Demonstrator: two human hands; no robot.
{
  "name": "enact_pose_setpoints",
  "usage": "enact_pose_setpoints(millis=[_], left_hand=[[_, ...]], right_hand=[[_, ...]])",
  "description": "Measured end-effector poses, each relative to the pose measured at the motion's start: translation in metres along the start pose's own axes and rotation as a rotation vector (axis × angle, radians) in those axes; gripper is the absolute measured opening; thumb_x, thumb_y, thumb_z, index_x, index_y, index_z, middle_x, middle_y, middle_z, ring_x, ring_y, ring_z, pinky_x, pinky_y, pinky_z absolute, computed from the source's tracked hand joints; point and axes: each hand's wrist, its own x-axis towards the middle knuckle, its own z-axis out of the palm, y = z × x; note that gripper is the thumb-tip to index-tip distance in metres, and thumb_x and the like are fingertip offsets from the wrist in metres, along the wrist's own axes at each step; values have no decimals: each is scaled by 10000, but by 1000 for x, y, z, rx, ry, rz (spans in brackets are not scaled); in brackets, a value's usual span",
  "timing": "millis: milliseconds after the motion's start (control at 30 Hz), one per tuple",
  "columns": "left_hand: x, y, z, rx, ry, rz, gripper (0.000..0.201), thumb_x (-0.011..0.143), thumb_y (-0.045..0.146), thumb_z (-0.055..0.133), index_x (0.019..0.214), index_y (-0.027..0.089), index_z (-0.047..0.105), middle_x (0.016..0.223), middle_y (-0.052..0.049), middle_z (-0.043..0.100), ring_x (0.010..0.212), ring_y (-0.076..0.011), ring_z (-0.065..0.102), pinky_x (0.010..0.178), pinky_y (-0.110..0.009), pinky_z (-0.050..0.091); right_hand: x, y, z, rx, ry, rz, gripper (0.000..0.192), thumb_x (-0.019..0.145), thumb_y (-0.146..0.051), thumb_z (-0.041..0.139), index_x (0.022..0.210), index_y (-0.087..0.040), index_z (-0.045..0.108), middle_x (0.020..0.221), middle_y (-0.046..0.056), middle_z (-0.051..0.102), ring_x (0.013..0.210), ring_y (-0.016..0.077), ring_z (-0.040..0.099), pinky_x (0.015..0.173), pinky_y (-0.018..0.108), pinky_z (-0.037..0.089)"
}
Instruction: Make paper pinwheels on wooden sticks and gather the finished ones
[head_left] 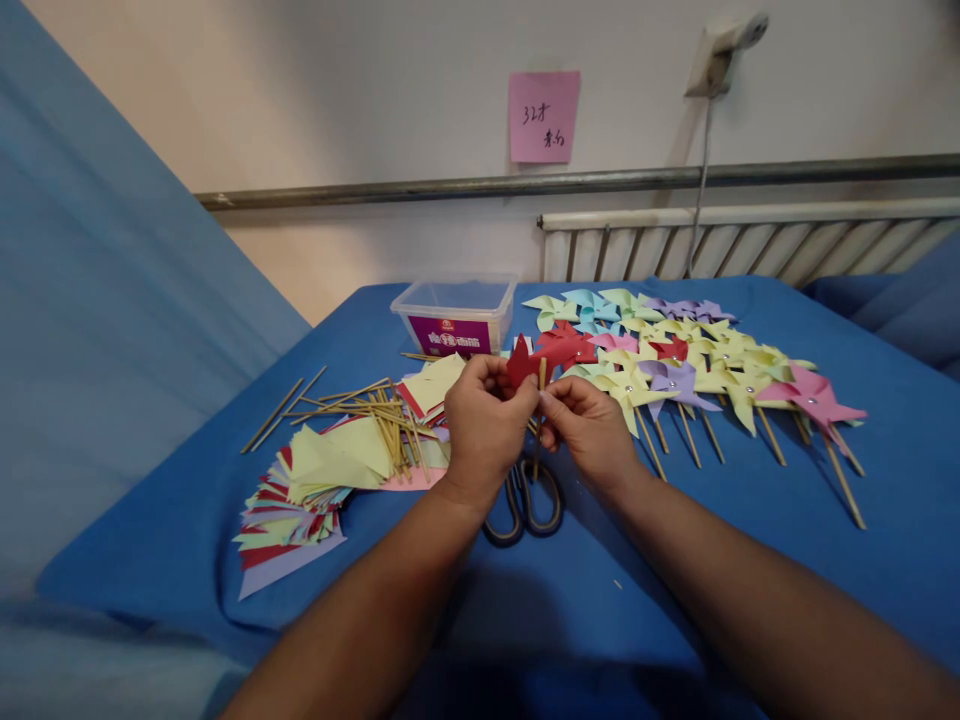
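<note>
A red paper pinwheel (pixel 519 362) is pinched in my left hand (pixel 486 415), low over the middle of the table. My right hand (pixel 589 420) has its thumb and fingers closed on a thin wooden stick (pixel 541 374) that stands upright against the pinwheel. Both hands meet at this stick, and the exact spot where it touches the paper is covered by my fingertips. Below them lies a pair of scissors (pixel 556 512) with dark handles, its blades hidden from view.
Finished pinwheels (pixel 675 380) on sticks lie in rows at the right. To the left are loose sticks (pixel 352 398) and a fanned stack of coloured paper (pixel 296 515). A clear plastic box (pixel 454 300) stands at the back of the blue-covered table (pixel 172 510).
</note>
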Motion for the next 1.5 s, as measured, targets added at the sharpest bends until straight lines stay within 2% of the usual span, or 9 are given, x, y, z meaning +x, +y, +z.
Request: enact_pose_setpoints(millis=[700,1333,1500], left_hand=[[1,-1,1,9,-13,45,177,652,225,727,769,176,604,667,26,609,591,-109,547,568,-229,438],[0,1,1,46,-17,96,152,655,208,717,756,178,607,666,33,599,599,-105,537,582,-225,436],[0,0,1,-5,-40,80,158,664,216,719,780,174,619,699,18,633,633,-117,571,615,-235,457]], right_hand=[[7,-3,-6,-36,-111,-56,319,747,-481,711,689,-204,565,451,-60,551,387,87,484,417,215,394],[6,-5,-3,-58,-77,-78,316,756,-484,686,683,-207,553,443,-68,518,388,84,461,414,210,374],[6,-6,-5,-91,-60,-101,300,769,-470,684,692,-206,563,457,-64,530,406,86,478,428,212,386]])
